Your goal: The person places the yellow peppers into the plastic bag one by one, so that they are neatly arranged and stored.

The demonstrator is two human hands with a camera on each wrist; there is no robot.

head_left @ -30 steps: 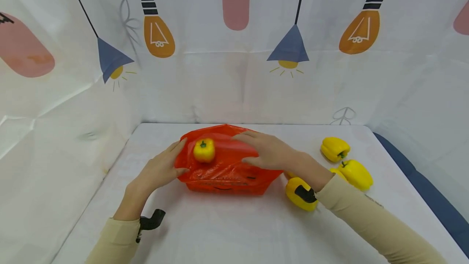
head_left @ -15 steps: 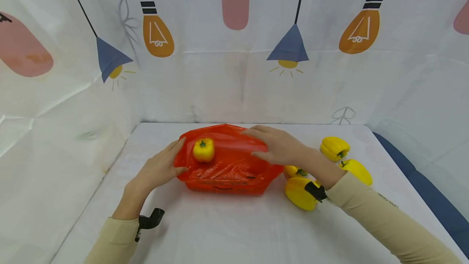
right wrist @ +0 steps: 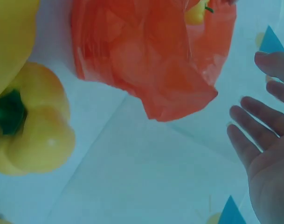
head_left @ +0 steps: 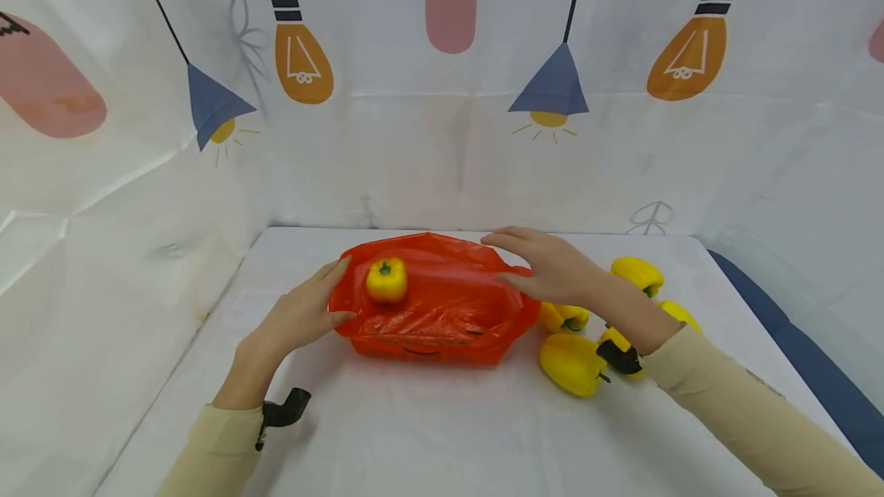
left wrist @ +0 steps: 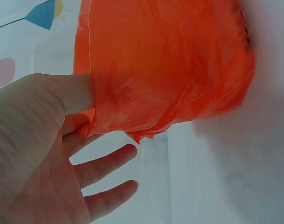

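Note:
A red plastic bag (head_left: 442,305) lies on the table, its mouth spread. One yellow bell pepper (head_left: 387,280) sits within the bag's mouth toward the left. My left hand (head_left: 301,314) is at the bag's left edge, fingers extended; in the left wrist view its thumb (left wrist: 76,93) reaches behind the front layer of plastic. My right hand (head_left: 549,263) hovers over the bag's right end, holding nothing. In the right wrist view, that hand's fingers (right wrist: 258,123) are parted and relaxed, apart from the bag.
Several yellow bell peppers are grouped right of the bag: one at the front (head_left: 572,364), another beside the bag (head_left: 562,317), and one at the back (head_left: 638,274). My right forearm passes above and partly hides some. A printed white sheet (head_left: 456,152) rises behind the table.
My right hand has moved right, from above the bag's middle to its right end. The left hand, the bag and the pepper in it have stayed in place.

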